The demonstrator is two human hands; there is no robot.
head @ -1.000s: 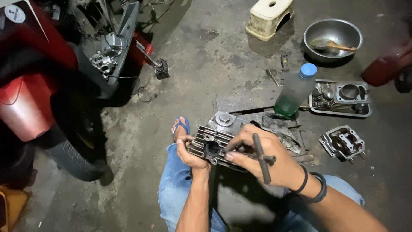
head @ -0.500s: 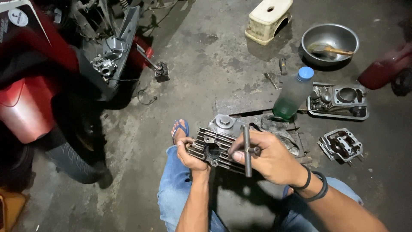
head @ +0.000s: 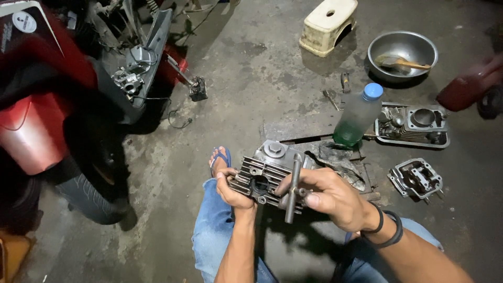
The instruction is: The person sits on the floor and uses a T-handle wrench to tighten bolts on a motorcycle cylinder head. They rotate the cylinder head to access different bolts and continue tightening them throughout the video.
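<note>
A grey finned engine cylinder head sits above my knees. My left hand grips its left end from below. My right hand is closed on a dark metal T-shaped wrench, held nearly upright against the right side of the cylinder head. My foot in a blue sandal rests on the floor just left of the part.
A red motorcycle stands at the left with its engine bay open. On the concrete floor lie a plastic bottle of green liquid, a tray with an engine block, a small engine cover, a steel bowl and a cream stool.
My right hand has turned the wrench from slanted to nearly upright against the cylinder head. My left hand has kept its grip on the part.
</note>
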